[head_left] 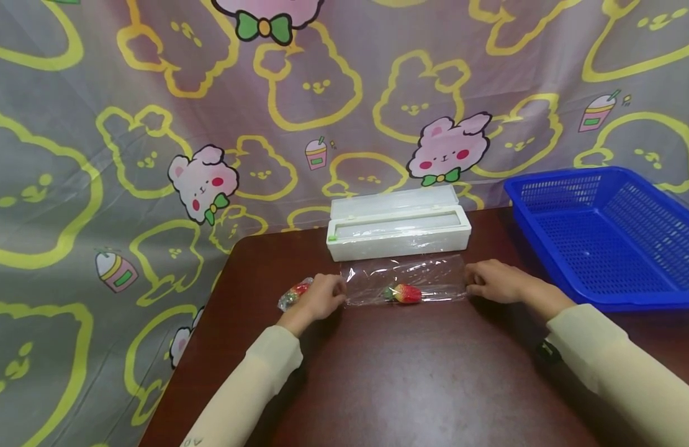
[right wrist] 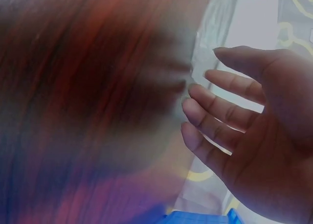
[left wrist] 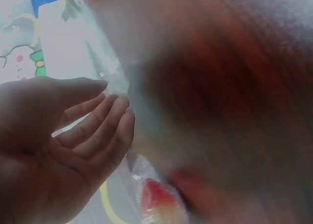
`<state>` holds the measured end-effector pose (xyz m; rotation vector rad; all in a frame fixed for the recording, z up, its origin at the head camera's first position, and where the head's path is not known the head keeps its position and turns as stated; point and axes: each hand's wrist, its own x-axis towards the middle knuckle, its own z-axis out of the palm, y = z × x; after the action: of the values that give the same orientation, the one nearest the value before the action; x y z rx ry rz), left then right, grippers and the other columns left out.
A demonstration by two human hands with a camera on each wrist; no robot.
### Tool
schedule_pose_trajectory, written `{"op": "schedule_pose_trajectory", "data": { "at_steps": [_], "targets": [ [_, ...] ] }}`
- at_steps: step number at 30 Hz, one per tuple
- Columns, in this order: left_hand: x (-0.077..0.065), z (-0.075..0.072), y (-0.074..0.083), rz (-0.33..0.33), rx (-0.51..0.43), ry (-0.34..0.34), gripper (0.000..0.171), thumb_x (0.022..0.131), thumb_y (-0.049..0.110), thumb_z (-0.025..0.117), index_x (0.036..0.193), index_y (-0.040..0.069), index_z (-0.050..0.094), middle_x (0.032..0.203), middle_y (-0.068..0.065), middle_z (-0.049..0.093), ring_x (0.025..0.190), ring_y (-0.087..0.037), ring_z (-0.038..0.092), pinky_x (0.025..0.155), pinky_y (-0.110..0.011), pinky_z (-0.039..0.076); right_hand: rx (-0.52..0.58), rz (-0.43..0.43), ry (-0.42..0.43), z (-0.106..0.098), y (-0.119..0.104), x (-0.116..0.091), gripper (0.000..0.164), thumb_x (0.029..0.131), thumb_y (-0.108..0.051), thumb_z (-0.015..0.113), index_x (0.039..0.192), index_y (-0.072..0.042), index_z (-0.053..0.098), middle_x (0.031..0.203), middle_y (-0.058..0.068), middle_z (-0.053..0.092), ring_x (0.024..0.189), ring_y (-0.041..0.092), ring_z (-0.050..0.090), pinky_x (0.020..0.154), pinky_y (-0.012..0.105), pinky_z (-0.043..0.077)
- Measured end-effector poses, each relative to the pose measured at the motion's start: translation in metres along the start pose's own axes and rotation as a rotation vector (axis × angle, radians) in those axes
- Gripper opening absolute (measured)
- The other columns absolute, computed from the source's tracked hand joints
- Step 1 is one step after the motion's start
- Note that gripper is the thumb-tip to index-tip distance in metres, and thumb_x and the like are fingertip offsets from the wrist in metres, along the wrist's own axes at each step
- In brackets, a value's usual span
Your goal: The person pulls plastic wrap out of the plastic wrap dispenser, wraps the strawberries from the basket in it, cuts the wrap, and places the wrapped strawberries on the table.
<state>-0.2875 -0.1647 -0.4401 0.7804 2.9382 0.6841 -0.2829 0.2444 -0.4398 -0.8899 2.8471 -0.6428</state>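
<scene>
A sheet of clear plastic film (head_left: 372, 288) spreads over the dark table, with a red and yellow toy strawberry (head_left: 407, 293) with a green top at its lower middle. My left hand (head_left: 324, 295) is at the film's left edge; in the left wrist view its thumb and fingertips come close together beside the shiny film (left wrist: 115, 82). At the opposite edge is my right hand (head_left: 496, 281), its thumb apart from its loosely bent fingers in the right wrist view. A second strawberry wrapped in film (head_left: 294, 293) lies just left of my left hand, partly behind it.
Behind the film stands a long white film dispenser box (head_left: 400, 242) with its lid raised. A blue plastic basket (head_left: 635, 301) sits at the right of the brown table (head_left: 411, 372). A patterned curtain (head_left: 344, 81) hangs along the table's back and left.
</scene>
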Motion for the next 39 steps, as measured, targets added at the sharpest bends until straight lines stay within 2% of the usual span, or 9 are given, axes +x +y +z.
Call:
{"op": "schedule_pose_trajectory", "data": {
  "at_steps": [3, 5, 8, 12, 20, 25, 28, 32, 39],
  "targets": [
    [-0.002, -0.003, 0.003, 0.041, -0.005, 0.062, 0.004, 0.090, -0.001, 0.071, 0.094, -0.002, 0.070, 0.083, -0.007, 0.070, 0.079, -0.021, 0.066, 0.074, -0.039, 0.056, -0.014, 0.027, 0.019, -0.003, -0.005, -0.002, 0.008, 0.092, -0.013, 0.073, 0.097, -0.011, 0.067, 0.078, -0.007, 0.058, 0.072, 0.010, 0.053, 0.060, 0.031, 0.044],
    [-0.001, -0.005, 0.008, 0.081, -0.008, 0.071, 0.006, 0.091, -0.001, 0.070, 0.097, -0.003, 0.071, 0.085, -0.007, 0.070, 0.081, -0.021, 0.066, 0.076, -0.039, 0.056, -0.025, 0.024, 0.042, -0.005, -0.009, -0.003, 0.011, 0.093, -0.013, 0.073, 0.101, -0.008, 0.067, 0.080, -0.005, 0.059, 0.073, 0.012, 0.053, 0.060, 0.033, 0.045],
    [-0.001, -0.005, 0.021, 0.155, -0.032, 0.022, 0.010, 0.093, 0.001, 0.070, 0.101, -0.003, 0.071, 0.091, -0.009, 0.071, 0.084, -0.021, 0.066, 0.079, -0.038, 0.056, -0.021, -0.017, 0.062, -0.005, -0.020, -0.002, 0.015, 0.094, -0.012, 0.071, 0.105, -0.003, 0.066, 0.083, -0.003, 0.060, 0.076, 0.014, 0.054, 0.063, 0.035, 0.047],
    [0.004, 0.004, 0.033, 0.216, -0.032, -0.058, 0.013, 0.093, 0.004, 0.070, 0.104, -0.003, 0.071, 0.095, -0.012, 0.070, 0.088, -0.023, 0.067, 0.080, -0.037, 0.056, 0.028, -0.096, 0.041, 0.003, -0.031, 0.004, 0.016, 0.095, -0.009, 0.069, 0.109, 0.000, 0.068, 0.088, -0.004, 0.063, 0.081, 0.013, 0.058, 0.069, 0.036, 0.051],
    [0.015, 0.021, 0.030, 0.205, 0.012, -0.113, 0.009, 0.095, 0.004, 0.065, 0.101, 0.001, 0.070, 0.095, -0.010, 0.068, 0.093, -0.024, 0.064, 0.085, -0.040, 0.053, 0.108, -0.128, -0.011, 0.019, -0.022, 0.015, 0.011, 0.095, -0.004, 0.066, 0.105, -0.001, 0.071, 0.087, -0.004, 0.067, 0.080, 0.010, 0.060, 0.071, 0.034, 0.053],
    [0.017, 0.024, 0.027, 0.194, 0.018, -0.132, 0.009, 0.095, 0.005, 0.065, 0.102, 0.002, 0.070, 0.095, -0.010, 0.067, 0.093, -0.025, 0.062, 0.085, -0.041, 0.052, 0.124, -0.136, -0.004, 0.020, -0.013, 0.020, 0.009, 0.094, -0.003, 0.066, 0.101, -0.003, 0.072, 0.088, -0.004, 0.070, 0.082, 0.010, 0.062, 0.074, 0.037, 0.054],
    [0.016, 0.023, 0.024, 0.189, 0.020, -0.129, 0.009, 0.095, 0.006, 0.066, 0.102, 0.002, 0.069, 0.094, -0.010, 0.067, 0.092, -0.025, 0.062, 0.083, -0.041, 0.052, 0.120, -0.121, 0.008, 0.019, -0.009, 0.021, 0.006, 0.092, -0.003, 0.067, 0.095, -0.006, 0.071, 0.082, -0.007, 0.067, 0.078, 0.009, 0.059, 0.072, 0.035, 0.051],
    [0.013, 0.020, 0.017, 0.143, 0.005, -0.132, 0.008, 0.095, 0.006, 0.066, 0.103, 0.003, 0.068, 0.094, -0.010, 0.067, 0.092, -0.025, 0.063, 0.083, -0.042, 0.053, 0.119, -0.086, 0.023, 0.016, -0.005, 0.017, 0.007, 0.091, -0.004, 0.069, 0.089, -0.010, 0.069, 0.076, -0.009, 0.063, 0.074, 0.009, 0.055, 0.070, 0.034, 0.047],
    [0.005, 0.014, 0.009, 0.047, 0.000, -0.149, 0.009, 0.098, 0.009, 0.064, 0.104, 0.004, 0.068, 0.095, -0.009, 0.067, 0.092, -0.023, 0.064, 0.084, -0.041, 0.054, 0.110, -0.028, 0.036, 0.011, 0.003, 0.006, 0.004, 0.091, -0.005, 0.070, 0.090, -0.010, 0.070, 0.076, -0.008, 0.064, 0.073, 0.009, 0.055, 0.068, 0.034, 0.047]
  ]
}}
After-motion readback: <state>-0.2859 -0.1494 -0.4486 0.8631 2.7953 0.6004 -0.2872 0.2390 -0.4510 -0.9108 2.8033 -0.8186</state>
